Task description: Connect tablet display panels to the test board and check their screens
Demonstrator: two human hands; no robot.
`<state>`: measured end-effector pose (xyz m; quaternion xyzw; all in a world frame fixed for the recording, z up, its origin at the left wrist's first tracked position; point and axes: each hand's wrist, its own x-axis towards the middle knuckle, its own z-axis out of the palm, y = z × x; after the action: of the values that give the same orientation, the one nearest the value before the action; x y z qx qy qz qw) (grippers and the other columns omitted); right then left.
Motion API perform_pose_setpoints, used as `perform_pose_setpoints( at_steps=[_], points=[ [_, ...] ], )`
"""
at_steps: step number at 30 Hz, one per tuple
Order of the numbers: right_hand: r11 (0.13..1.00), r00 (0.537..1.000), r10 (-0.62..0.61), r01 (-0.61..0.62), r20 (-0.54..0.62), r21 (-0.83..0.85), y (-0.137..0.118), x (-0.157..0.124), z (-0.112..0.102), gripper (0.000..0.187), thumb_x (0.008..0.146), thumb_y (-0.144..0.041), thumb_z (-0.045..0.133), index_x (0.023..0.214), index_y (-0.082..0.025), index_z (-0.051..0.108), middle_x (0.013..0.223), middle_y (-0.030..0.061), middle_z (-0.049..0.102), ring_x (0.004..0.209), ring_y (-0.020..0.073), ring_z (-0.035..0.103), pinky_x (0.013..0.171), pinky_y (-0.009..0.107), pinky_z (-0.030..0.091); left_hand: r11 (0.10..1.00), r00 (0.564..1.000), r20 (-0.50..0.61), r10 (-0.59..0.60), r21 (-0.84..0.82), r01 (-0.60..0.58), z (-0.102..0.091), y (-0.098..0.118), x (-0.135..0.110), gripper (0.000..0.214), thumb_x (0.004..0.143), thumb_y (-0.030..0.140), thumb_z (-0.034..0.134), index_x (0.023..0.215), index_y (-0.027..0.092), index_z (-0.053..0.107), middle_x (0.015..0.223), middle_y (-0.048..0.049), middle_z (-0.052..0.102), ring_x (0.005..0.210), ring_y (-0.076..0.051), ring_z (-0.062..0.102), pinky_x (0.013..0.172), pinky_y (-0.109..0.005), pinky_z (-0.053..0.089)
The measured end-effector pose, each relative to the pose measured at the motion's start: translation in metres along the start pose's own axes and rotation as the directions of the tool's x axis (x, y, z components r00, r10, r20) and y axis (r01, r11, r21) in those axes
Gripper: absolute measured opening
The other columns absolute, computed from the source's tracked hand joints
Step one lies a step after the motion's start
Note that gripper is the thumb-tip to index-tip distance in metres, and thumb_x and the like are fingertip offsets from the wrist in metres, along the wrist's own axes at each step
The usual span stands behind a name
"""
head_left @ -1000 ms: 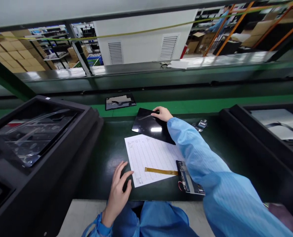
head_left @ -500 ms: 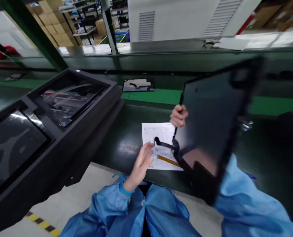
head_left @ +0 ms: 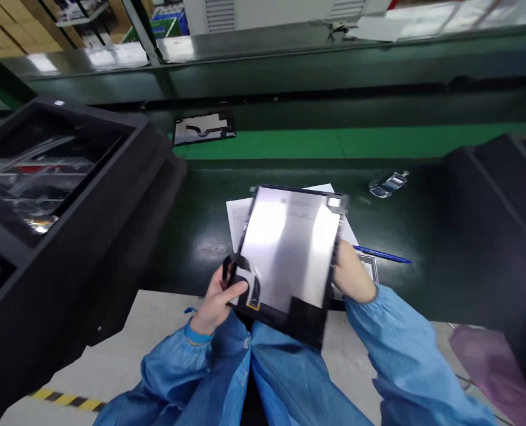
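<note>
A tablet-sized LCD screen panel [head_left: 284, 242], silvery with a black border, is tilted in front of me above the bench edge. My left hand [head_left: 218, 299] grips its lower left corner, thumb on top beside a black ribbon cable [head_left: 254, 290]. At the right edge, my right hand [head_left: 351, 275] supports the panel, its fingers hidden underneath. Partly covered by the panel, a printed paper sheet [head_left: 238, 216] lies on the bench. Right of my right hand are a blue pen [head_left: 382, 255] and the corner of a framed flat piece [head_left: 371, 266], mostly hidden.
Black foam trays stand on the left [head_left: 125, 177] and right [head_left: 493, 195]; the left one holds screen panels. Another panel [head_left: 205, 128] lies at the back on the green strip [head_left: 289, 144]. A shiny metal clip [head_left: 389, 184] rests on the dark bench [head_left: 200, 207].
The screen panel has swung down from a raised, upright pose to a flatter one, its silvery side facing me. My left hand has closed on its corner. The view has shifted right.
</note>
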<state>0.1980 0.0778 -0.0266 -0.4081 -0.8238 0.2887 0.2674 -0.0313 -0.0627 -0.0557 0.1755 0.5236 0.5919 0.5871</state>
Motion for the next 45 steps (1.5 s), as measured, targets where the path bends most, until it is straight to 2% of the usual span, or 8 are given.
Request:
perform_pose_setpoints(
  at_steps=[6,13,19,26,35,38,42,45],
  points=[
    [0.931,0.984,0.161,-0.126,0.074,-0.343,0.017,-0.026,0.003,0.034,0.100,-0.036,0.036,0.090,-0.020,0.064,0.086,0.0064,0.070,0.070,0.0214,0.064,0.057,0.031,0.038,0.986,0.971,-0.193,0.142,0.120,-0.120,-0.023,0.007,0.009,0.046,0.062,0.035,0.086,0.101,0.023,0.067,0.093,0.0004,0.074,0.087,-0.017,0.071,0.077,-0.025,0.057],
    [0.966,0.965,0.152,-0.190,0.212,0.173,0.026,-0.025,-0.008,0.054,0.101,-0.051,0.030,0.058,-0.021,0.045,0.070,0.0052,0.057,0.065,0.0166,0.052,0.066,0.032,0.038,0.973,0.981,-0.126,0.145,0.198,-0.118,-0.009,0.011,0.011,0.042,0.069,0.028,0.084,0.107,0.021,0.067,0.098,-0.0005,0.072,0.088,-0.013,0.067,0.079,-0.021,0.054],
    [0.432,0.953,0.267,-0.251,0.143,0.866,0.023,-0.039,-0.005,0.050,0.096,-0.054,0.044,0.059,-0.021,0.043,0.051,-0.0044,0.034,0.043,0.0102,0.030,0.045,0.027,0.032,0.901,0.997,0.047,0.064,0.426,-0.078,-0.010,0.006,0.010,0.044,0.082,0.035,0.072,0.121,0.021,0.057,0.099,-0.0032,0.071,0.089,-0.019,0.068,0.081,-0.030,0.055],
    [0.455,0.963,0.245,-0.215,0.111,0.864,-0.003,-0.042,0.007,0.018,0.094,-0.024,0.051,0.093,-0.019,0.068,0.079,0.0027,0.061,0.071,0.0146,0.060,0.068,0.030,0.049,0.033,0.886,0.328,0.329,0.933,-0.358,0.015,0.048,0.021,0.036,0.095,0.029,0.050,0.128,0.017,0.056,0.123,-0.0127,0.057,0.114,-0.028,0.052,0.096,-0.044,0.046],
    [0.645,0.968,0.250,-0.184,0.022,0.742,-0.025,-0.039,0.014,0.016,0.094,-0.032,0.057,0.086,-0.019,0.063,0.077,0.0000,0.057,0.065,0.0105,0.055,0.062,0.025,0.047,-0.170,0.851,0.521,0.056,0.845,-0.507,0.090,0.039,0.093,0.028,0.086,0.036,0.065,0.097,0.011,0.062,0.104,-0.0146,0.060,0.101,-0.032,0.054,0.087,-0.044,0.046],
    [0.624,0.963,0.268,-0.198,0.031,0.756,-0.031,-0.042,0.012,0.018,0.095,-0.031,0.056,0.083,-0.019,0.060,0.065,-0.0031,0.054,0.057,0.0090,0.053,0.058,0.024,0.044,0.045,0.837,0.521,-0.167,0.852,-0.521,0.092,0.050,0.098,0.026,0.088,0.039,0.060,0.076,0.016,0.060,0.082,-0.0081,0.063,0.081,-0.025,0.058,0.078,-0.039,0.046],
    [0.597,0.955,0.292,-0.230,0.058,0.769,-0.038,-0.044,0.008,0.013,0.096,-0.029,0.055,0.088,-0.019,0.061,0.064,-0.0042,0.054,0.051,0.0076,0.052,0.052,0.023,0.040,0.649,0.616,0.652,-0.442,0.707,-0.282,0.082,0.064,0.087,0.023,0.088,0.040,0.060,0.083,0.018,0.058,0.060,0.0015,0.058,0.058,-0.014,0.053,0.064,-0.029,0.041],
    [0.623,0.950,0.310,-0.239,0.045,0.745,-0.041,-0.044,0.007,0.012,0.094,-0.027,0.057,0.088,-0.019,0.063,0.061,-0.0053,0.052,0.048,0.0064,0.048,0.049,0.022,0.037,0.843,0.512,0.735,-0.445,0.537,-0.038,0.072,0.065,0.073,0.043,0.080,0.056,0.065,0.097,0.016,0.059,0.055,0.0054,0.048,0.047,-0.010,0.035,0.050,-0.027,0.026]
  ],
)
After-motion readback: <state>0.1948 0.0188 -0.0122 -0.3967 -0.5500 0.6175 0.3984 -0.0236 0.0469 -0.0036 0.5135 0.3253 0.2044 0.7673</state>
